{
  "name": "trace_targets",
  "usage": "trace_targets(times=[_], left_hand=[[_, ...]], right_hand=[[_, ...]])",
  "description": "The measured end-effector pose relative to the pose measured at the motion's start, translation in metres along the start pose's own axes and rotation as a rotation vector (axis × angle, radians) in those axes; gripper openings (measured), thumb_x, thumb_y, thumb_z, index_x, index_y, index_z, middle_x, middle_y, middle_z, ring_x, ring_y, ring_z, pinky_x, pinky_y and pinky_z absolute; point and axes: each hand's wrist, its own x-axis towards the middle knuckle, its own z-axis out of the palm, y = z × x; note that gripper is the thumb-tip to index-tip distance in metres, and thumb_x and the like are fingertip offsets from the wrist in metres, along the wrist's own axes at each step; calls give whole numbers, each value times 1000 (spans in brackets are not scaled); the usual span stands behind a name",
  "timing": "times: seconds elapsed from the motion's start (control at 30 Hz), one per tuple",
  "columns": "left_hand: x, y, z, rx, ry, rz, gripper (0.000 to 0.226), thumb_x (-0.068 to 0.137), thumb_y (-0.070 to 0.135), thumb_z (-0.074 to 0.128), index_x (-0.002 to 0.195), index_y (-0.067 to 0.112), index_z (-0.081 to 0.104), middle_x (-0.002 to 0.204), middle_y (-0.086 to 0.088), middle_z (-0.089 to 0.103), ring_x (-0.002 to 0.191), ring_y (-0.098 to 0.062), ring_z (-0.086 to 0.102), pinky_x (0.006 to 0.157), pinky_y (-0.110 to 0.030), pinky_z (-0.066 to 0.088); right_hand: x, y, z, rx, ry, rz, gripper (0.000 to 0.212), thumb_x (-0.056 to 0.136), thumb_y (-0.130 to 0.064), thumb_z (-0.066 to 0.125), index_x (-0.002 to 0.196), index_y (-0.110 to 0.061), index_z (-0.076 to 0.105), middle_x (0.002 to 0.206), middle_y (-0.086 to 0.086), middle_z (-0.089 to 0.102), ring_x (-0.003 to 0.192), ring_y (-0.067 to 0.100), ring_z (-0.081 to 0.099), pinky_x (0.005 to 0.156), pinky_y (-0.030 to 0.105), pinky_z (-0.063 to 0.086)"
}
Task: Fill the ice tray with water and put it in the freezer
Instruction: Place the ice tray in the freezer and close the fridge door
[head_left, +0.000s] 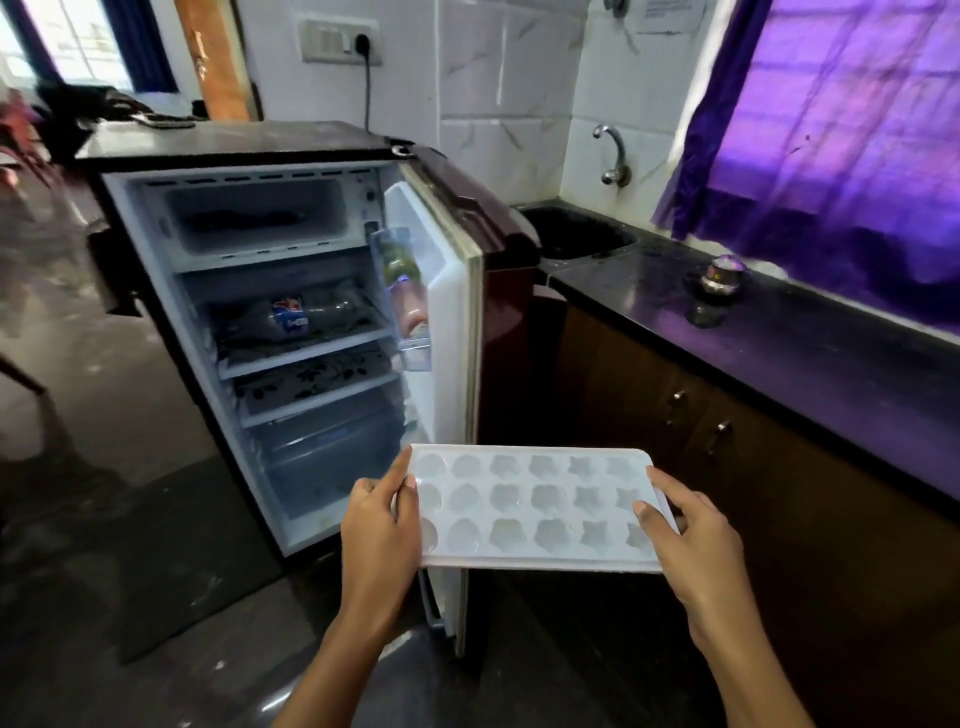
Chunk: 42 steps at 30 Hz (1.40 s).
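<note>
Here, left hand (382, 530) and right hand (693, 540) fingers grip the white ice tray (535, 512) ends before the open refrigerator (270, 312).

L hand (382, 525) & R hand (693, 535) both clamped, arms extended fwd.

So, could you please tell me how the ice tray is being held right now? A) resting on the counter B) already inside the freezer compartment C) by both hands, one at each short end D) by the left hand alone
C: the left hand and right hand each grip a short end of the ice tray, held in front of the open fridge.
</note>
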Motion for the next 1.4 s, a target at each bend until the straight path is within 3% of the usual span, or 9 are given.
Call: trace_targets(times=[0.2,0.53,0.8,1.0,1.17,1.27,1.4], left_hand=[[9,-23,-45,3,84,-29,38,97,17,43,134,24,49,77,-1,42,68,-8,46,63,0,33],[48,-54,-105,3,257,-68,37,96,14,44,132,20,52,76,-3,43,67,-10,46,63,1,33],[93,-77,-137,32,352,-120,36,96,13,45,129,20,55,77,-5,45,67,-10,47,62,0,33],[138,-89,-156,42,410,-133,35,96,14,46,128,23,55,80,-9,48,68,-12,48,61,0,34],[182,-99,-166,46,440,-150,35,96,16,46,128,24,56,86,-12,51,72,-12,49,62,-6,37],[213,-106,-167,63,450,-156,35,96,16,45,129,25,55,88,-14,51,72,-11,48,61,-10,35],[255,-114,-166,61,456,-153,36,95,16,45,129,23,55,88,-17,51,70,-11,47,61,-5,35]], right_hand=[[-13,-25,42,27,-70,-28,40,92,-12,50,132,-16,49,123,7,50,100,17,48,79,29,38],[-1,-72,119,13,-208,-155,40,93,-8,46,132,-16,50,116,6,51,99,16,48,82,27,34],[23,-101,181,-14,-320,-227,40,93,-5,43,132,-13,49,123,13,52,113,25,51,97,27,35],[49,-127,226,-48,-379,-311,42,94,-4,42,135,-14,44,105,8,47,100,23,50,81,19,29],[76,-153,263,-70,-392,-361,44,94,-2,41,135,-14,43,123,15,51,105,24,50,76,15,28],[97,-169,286,-81,-402,-385,44,95,-4,39,138,-15,40,128,14,50,99,19,49,81,17,31],[123,-190,315,-81,-367,-353,42,94,-5,41,136,-11,42,139,10,47,122,25,49,99,23,35]])
